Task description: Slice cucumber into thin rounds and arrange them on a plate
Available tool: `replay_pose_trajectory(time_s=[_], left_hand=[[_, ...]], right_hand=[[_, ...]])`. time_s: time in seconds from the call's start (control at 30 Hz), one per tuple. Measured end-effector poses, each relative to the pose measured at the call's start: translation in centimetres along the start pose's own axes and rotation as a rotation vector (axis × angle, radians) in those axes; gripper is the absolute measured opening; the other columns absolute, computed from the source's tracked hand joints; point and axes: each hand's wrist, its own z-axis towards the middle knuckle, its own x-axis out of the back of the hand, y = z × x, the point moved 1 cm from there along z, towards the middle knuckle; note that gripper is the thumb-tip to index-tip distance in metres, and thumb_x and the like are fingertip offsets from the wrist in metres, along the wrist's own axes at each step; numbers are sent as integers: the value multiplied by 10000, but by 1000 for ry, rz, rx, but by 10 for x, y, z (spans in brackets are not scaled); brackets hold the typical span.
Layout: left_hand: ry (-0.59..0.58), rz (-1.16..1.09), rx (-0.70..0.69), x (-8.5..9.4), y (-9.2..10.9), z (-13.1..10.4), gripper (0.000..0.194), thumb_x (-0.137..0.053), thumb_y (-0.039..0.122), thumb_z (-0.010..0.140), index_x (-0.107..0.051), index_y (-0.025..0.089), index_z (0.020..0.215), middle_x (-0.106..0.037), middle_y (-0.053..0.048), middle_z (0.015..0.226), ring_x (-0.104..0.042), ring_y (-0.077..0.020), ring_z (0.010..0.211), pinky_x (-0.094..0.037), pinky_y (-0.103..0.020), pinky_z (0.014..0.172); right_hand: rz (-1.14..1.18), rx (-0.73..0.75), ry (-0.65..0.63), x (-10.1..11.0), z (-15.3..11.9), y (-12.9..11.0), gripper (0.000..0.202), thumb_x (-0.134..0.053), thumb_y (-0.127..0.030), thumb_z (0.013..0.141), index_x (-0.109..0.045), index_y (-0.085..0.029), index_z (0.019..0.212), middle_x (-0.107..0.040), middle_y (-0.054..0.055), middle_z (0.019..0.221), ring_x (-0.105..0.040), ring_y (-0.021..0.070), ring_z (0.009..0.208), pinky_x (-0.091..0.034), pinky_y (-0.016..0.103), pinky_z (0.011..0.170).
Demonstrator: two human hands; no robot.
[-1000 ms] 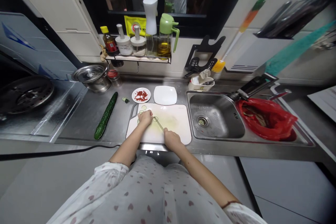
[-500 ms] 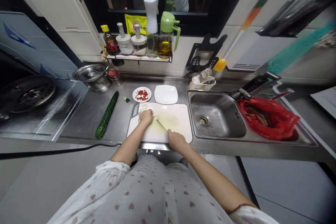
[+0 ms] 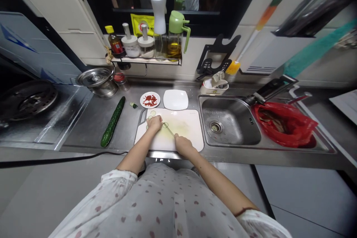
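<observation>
A white cutting board (image 3: pixel 184 134) lies on the steel counter in front of me. My right hand (image 3: pixel 184 145) is closed round the handle of a knife (image 3: pixel 169 131), whose blade points up and left over the board. Near the blade tip lies a thin pale green slice (image 3: pixel 165 125). My left hand (image 3: pixel 154 122) is closed on the board's left part; what its fingers press or hold is hidden. More thin slices (image 3: pixel 153 113) lie beside and above it. A whole cucumber (image 3: pixel 113 122) rests left of the board, with a cut end piece (image 3: pixel 133 105) nearby.
Behind the board stand a plate of red pieces (image 3: pixel 150 100) and a white plate (image 3: pixel 175 99). A sink (image 3: pixel 231 122) and a red bag (image 3: pixel 284 124) are to the right. A lidded pot (image 3: pixel 97 81) stands back left, below a bottle rack (image 3: pixel 147 60).
My right hand has shifted slightly left and up with the knife. My left hand stays in nearly the same place. The whole view has moved a little.
</observation>
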Motion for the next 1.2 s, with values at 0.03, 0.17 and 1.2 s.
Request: replay_pose_trajectory(time_s=[0.03,0.17,1.2], left_hand=[[-1,3,0,0,0,0,132,-616,333,756,-592,265,867,-693,-40,960,-567,-230,1036,-276,-392,925],[2,18,-5,2,1,0,138,-622,325,745,-595,263,866,-691,-44,972,-575,-233,1023,-283,-392,915],[101,14,-112,-9,6,-20,142,-528,260,808,-620,249,915,-640,-66,1093,-558,-248,1042,-304,-412,922]], right_hand=[[-2,3,2,1,0,0,337,-388,-67,847,-455,-121,1172,-649,182,1035,-628,257,997,-456,321,746],[-29,16,11,5,1,4,338,-372,-70,850,-473,-118,1169,-652,185,1036,-624,262,1008,-455,333,761],[-71,16,-31,9,-21,35,326,-390,-92,853,-500,-134,1156,-652,178,1032,-626,259,986,-437,314,728]])
